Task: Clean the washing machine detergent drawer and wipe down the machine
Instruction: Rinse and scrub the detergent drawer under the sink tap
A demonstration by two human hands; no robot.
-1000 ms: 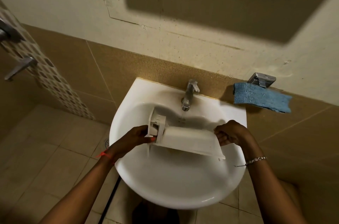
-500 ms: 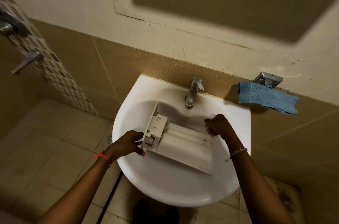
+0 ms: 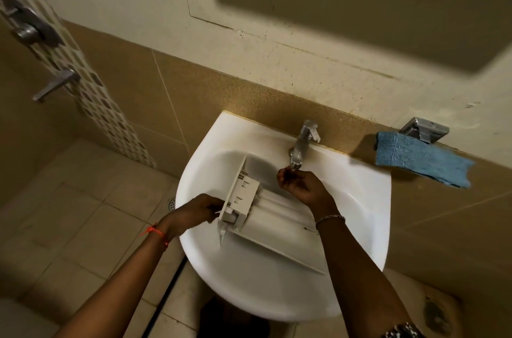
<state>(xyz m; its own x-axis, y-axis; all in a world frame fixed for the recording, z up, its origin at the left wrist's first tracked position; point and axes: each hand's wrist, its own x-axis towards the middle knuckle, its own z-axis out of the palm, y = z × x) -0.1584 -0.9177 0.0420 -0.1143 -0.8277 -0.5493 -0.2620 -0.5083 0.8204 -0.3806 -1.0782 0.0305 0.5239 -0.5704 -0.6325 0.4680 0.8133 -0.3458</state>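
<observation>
The white plastic detergent drawer (image 3: 274,218) lies tilted inside the white wash basin (image 3: 360,193), its front panel to the left. My left hand (image 3: 196,213) grips the drawer's front end at the basin's left rim. Above the drawer, my right hand (image 3: 302,185) is off it, fingers loosely curled and reaching up under the spout of the chrome tap (image 3: 302,143). It holds nothing. A blue cloth (image 3: 421,160) hangs on the wall ledge to the right of the basin.
A chrome holder (image 3: 424,128) sticks out of the wall above the cloth. Shower fittings (image 3: 27,24) and a lever handle (image 3: 55,84) are on the left wall. A floor drain (image 3: 172,203) sits left of the basin on the tiled floor.
My right hand let go of the drawer's right end and rose to the tap spout. The drawer settled deeper and more slanted in the basin. My left hand kept its grip.
</observation>
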